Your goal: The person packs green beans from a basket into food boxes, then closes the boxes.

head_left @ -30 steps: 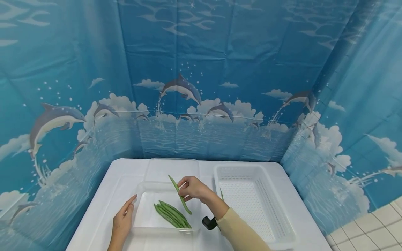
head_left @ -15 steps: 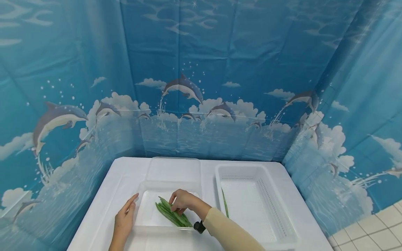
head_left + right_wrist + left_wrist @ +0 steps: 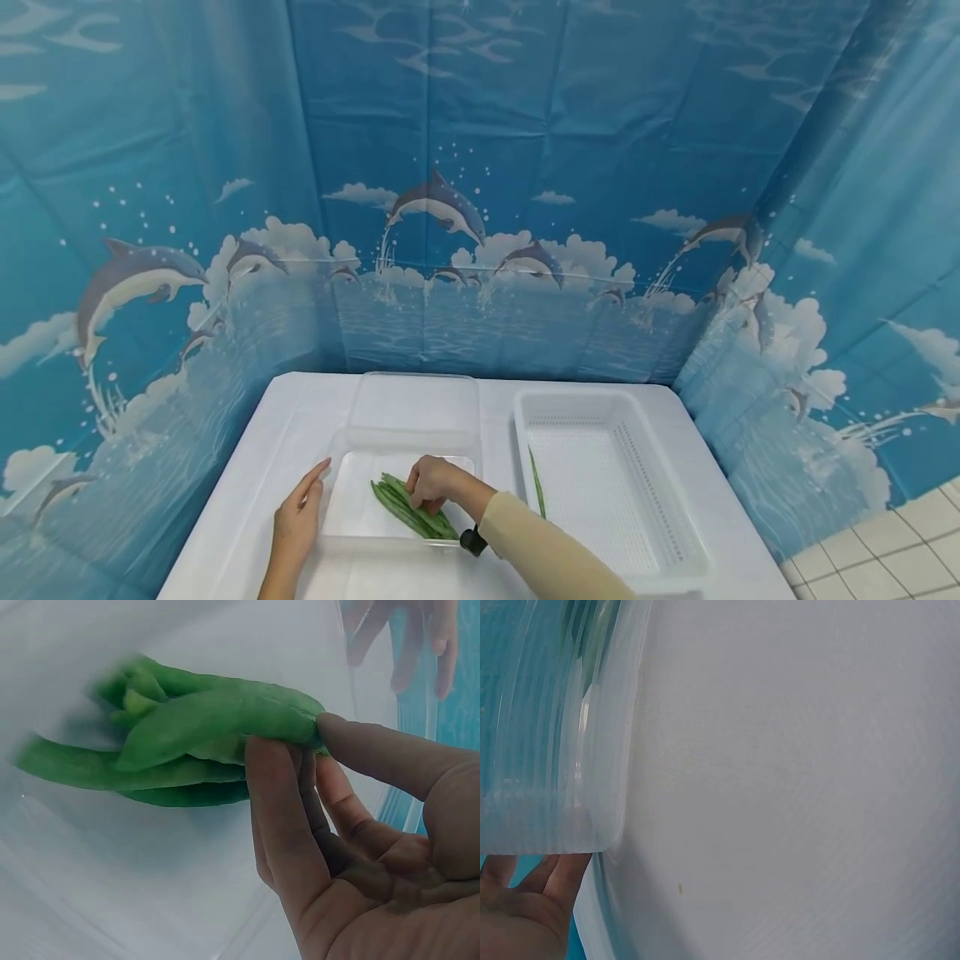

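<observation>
Several green beans (image 3: 393, 507) lie in a bundle inside a clear plastic container (image 3: 405, 438). My right hand (image 3: 435, 482) reaches over the container and pinches a green bean (image 3: 225, 716) by its end between thumb and fingers, right on top of the bundle. Against the container's left side rests my left hand (image 3: 295, 525), fingers extended. In the left wrist view the fingers (image 3: 566, 877) touch the end of the container wall. A lone green bean (image 3: 537, 483) leans along the left wall of a white perforated basket (image 3: 678, 508).
Behind the container lies a flat, clear lid (image 3: 420, 400). A white cloth covers the table (image 3: 300, 408). Blue dolphin-print curtains (image 3: 480, 333) enclose the back and sides. A black device (image 3: 472, 542) sits at my right wrist.
My right hand has lowered the green bean from above the container onto the bundle, still pinching a bean there. The left hand stays against the container's side.
</observation>
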`<state>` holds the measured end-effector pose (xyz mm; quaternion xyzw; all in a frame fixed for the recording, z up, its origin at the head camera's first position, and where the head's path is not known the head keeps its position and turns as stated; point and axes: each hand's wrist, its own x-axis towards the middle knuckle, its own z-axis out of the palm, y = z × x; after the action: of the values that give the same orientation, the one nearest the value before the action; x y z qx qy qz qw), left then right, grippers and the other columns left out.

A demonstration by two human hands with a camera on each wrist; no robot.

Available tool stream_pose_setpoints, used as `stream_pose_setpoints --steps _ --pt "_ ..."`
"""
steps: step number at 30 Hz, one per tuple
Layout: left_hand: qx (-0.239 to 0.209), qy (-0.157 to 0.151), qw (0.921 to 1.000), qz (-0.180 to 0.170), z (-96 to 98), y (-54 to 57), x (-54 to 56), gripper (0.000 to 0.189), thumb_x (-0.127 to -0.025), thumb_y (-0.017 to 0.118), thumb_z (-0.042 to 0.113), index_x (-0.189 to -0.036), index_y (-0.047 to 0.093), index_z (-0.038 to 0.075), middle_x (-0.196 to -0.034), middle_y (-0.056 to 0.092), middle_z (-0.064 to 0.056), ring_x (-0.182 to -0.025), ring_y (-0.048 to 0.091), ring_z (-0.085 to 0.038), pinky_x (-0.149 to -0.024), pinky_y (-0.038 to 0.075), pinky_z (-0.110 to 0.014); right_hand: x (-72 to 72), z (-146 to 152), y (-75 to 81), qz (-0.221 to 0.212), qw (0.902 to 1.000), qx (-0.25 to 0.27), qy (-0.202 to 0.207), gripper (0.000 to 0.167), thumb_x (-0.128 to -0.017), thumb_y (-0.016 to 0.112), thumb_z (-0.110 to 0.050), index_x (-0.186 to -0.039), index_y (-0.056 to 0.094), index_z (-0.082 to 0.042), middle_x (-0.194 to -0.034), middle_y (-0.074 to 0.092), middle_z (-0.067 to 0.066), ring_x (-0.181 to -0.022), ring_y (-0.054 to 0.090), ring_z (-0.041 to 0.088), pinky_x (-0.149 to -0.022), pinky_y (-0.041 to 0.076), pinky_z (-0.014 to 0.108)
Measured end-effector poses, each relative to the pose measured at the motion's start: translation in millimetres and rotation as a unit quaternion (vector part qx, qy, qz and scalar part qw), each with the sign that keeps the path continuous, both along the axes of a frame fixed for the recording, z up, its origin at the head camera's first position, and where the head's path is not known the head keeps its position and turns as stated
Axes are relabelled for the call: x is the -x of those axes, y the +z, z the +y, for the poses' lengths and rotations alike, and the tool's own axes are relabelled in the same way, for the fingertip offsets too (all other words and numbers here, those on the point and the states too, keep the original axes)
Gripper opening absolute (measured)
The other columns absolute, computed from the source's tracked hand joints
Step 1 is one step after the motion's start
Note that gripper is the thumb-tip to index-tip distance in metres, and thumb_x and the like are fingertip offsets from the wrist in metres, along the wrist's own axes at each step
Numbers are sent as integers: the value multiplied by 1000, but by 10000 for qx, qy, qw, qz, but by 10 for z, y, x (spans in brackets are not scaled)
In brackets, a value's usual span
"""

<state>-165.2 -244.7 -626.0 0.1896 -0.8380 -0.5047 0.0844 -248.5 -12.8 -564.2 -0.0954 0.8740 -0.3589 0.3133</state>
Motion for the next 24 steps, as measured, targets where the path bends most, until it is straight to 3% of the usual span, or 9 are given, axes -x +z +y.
stream_pose_setpoints --steps 8,16,19,24 --pt "6 -27 10000 -33 3 3 -2 44 -116 41 30 -157 52 19 -167 43 -18 -156 37 -47 -122 39 -68 -20 -4 -15 62 9999 75 -62 13 -84 80 9 -89 73 -1 -75 67 7 -65 73 25 -67 69 43" --pt "56 33 10000 25 26 -9 -2 43 -116 42 27 -156 54 18 -166 45 -18 -155 39 -47 -121 40 -67 -31 35 10 114 9997 187 -123 11 -85 79 9 -90 74 -1 -68 69 8 -59 70 20 -64 68 39" --pt "75 42 10000 30 30 -8 4 43 -116 41 27 -156 54 17 -166 45 -17 -155 39 -47 -121 41 -67 -11 77 83 117 9989 411 -187 10 -87 79 7 -94 75 1 -71 72 13 -62 73 24 -66 69 40" --pt "102 32 9999 1 24 -11 9 44 -116 40 29 -156 53 17 -167 44 -17 -155 38 -48 -121 40 -68 79 278 331 -84 9912 1286 -286 13 -92 76 1 -104 75 3 -82 75 17 -67 72 20 -71 70 40"
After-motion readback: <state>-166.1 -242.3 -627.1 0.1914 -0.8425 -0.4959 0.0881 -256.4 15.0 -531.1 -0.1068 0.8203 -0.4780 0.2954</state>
